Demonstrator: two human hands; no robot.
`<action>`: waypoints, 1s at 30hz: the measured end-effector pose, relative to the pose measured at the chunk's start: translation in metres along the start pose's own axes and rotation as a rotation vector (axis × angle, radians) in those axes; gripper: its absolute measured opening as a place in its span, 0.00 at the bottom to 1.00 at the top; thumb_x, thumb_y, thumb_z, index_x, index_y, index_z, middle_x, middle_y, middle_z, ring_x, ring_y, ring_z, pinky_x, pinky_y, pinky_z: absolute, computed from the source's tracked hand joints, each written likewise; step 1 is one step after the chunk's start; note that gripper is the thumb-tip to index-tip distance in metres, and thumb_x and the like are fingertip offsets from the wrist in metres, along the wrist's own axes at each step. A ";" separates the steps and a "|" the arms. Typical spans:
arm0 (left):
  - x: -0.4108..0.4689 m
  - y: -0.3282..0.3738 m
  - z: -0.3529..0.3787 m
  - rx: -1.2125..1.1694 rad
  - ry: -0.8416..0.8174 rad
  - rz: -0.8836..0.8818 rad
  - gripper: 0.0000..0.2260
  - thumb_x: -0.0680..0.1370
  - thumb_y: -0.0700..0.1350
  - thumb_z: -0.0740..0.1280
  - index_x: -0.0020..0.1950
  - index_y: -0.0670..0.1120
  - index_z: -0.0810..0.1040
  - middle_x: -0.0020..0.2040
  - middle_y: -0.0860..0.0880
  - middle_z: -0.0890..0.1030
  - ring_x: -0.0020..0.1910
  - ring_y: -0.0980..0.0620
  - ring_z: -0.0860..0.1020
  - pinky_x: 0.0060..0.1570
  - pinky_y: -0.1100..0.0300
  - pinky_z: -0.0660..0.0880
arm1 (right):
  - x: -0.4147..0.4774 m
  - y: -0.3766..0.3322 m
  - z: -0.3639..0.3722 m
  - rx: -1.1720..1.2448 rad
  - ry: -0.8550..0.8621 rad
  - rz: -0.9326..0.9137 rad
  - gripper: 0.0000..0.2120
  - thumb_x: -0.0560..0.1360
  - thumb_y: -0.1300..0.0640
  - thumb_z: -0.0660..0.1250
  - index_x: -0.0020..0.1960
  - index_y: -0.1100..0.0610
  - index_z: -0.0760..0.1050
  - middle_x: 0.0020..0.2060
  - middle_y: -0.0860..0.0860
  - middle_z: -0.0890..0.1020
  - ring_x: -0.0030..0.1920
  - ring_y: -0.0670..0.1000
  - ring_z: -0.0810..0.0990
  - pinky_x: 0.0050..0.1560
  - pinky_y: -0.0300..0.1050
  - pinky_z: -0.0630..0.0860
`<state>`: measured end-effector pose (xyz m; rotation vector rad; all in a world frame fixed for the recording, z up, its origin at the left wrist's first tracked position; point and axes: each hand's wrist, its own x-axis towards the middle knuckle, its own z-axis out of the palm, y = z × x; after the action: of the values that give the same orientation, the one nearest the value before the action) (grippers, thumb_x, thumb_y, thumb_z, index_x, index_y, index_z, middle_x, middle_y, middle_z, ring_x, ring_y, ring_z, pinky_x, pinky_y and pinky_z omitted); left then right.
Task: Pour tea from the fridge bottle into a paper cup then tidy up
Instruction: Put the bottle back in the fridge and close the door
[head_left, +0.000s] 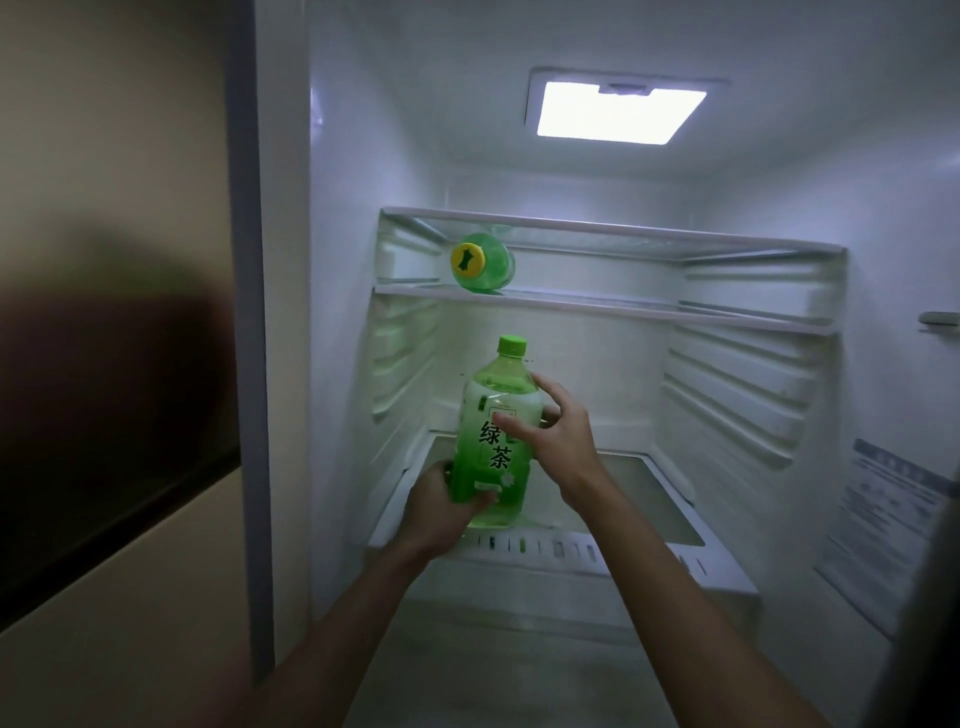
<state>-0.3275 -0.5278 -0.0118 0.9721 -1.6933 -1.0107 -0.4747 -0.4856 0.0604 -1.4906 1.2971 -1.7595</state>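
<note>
Green plastic sits between both hands at the front of the open fridge. The left hand (441, 501) grips the tea bottle (483, 462) low on its label, fingers curled round the base. The right hand (558, 431) cups its upper half, thumb across the label and fingers round the far side, though how firmly it presses is hard to tell. The bottle is upright with its cap on, its base apparently at the front edge of the lowest glass shelf (649, 493). Further in, 1 shelf up, a second bottle (483, 265) lies on its side, yellow-and-green cap facing out. Above and behind, 1 light panel (618, 111) glows white.
</note>
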 end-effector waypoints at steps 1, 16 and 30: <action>0.003 0.000 0.002 0.015 0.034 0.012 0.20 0.69 0.44 0.78 0.58 0.44 0.79 0.51 0.49 0.83 0.49 0.52 0.82 0.48 0.56 0.79 | 0.005 0.003 0.000 0.001 0.002 0.000 0.35 0.66 0.62 0.79 0.70 0.54 0.70 0.51 0.57 0.84 0.49 0.54 0.85 0.47 0.54 0.83; 0.048 -0.010 0.020 -0.086 0.076 -0.014 0.17 0.69 0.37 0.76 0.56 0.46 0.80 0.50 0.50 0.85 0.49 0.54 0.84 0.46 0.56 0.81 | 0.060 0.040 0.003 -0.055 -0.019 -0.021 0.39 0.64 0.57 0.81 0.71 0.50 0.69 0.56 0.55 0.81 0.55 0.53 0.82 0.52 0.52 0.83; 0.051 -0.004 0.017 0.309 0.097 0.007 0.18 0.74 0.43 0.71 0.63 0.44 0.73 0.57 0.47 0.78 0.55 0.50 0.78 0.49 0.63 0.75 | 0.054 0.037 0.001 -0.401 -0.091 0.040 0.38 0.74 0.46 0.71 0.77 0.52 0.57 0.68 0.50 0.72 0.67 0.52 0.72 0.63 0.52 0.75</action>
<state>-0.3566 -0.5728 -0.0045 1.1919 -1.8018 -0.6961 -0.4961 -0.5473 0.0534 -1.7177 1.6900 -1.4424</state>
